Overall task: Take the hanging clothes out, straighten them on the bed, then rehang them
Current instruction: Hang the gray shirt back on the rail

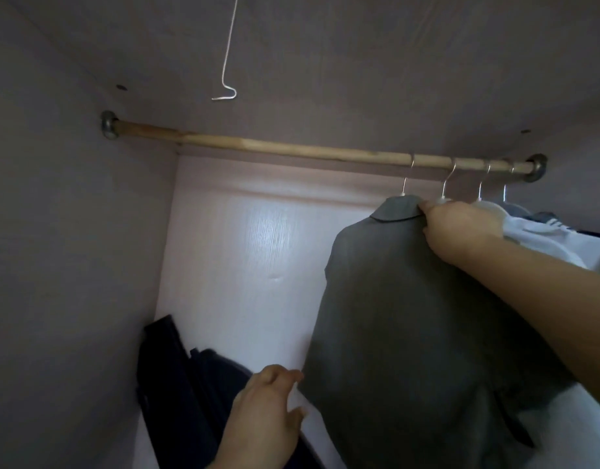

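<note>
The right hand (461, 228) grips the grey jacket (410, 316) at its collar, just under the hanger hook (407, 177), which sits on the wooden rod (292, 150) above the hand. I judge this grip steadies the jacket for lifting it off or settling it. The left hand (264, 411) is low, with fingers loosely curled and holding nothing, just beside the jacket's lower edge, probably to support the cloth. A white shirt (545, 242) hangs to the right of the right hand. Dark clothes (176, 367) lie left of the left hand. No label or writing is readable.

The left hand (264, 414) and right hand (461, 228) are bare hands on sleeveless forearms (542, 299).
</note>
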The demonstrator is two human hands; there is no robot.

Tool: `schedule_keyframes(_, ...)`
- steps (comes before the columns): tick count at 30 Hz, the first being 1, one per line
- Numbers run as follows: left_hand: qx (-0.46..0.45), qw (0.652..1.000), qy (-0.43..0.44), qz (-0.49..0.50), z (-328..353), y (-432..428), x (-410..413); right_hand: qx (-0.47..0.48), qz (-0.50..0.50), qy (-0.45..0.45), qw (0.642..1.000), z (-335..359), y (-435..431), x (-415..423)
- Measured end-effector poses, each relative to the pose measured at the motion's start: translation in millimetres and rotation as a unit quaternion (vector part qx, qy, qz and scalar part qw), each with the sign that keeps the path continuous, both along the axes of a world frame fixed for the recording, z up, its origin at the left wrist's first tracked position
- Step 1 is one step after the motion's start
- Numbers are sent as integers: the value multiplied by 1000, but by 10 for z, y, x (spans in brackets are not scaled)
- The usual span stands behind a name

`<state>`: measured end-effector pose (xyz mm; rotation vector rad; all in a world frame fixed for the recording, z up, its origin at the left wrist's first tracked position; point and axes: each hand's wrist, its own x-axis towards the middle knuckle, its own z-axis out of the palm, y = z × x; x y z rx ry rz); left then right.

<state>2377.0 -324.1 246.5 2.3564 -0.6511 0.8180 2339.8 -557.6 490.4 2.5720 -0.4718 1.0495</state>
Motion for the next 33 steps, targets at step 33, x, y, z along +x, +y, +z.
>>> schedule_keyframes(33, 203, 960, 156, -114, -1801, 535, -1615, 201, 60, 269, 940, -4543, 1000, -2354)
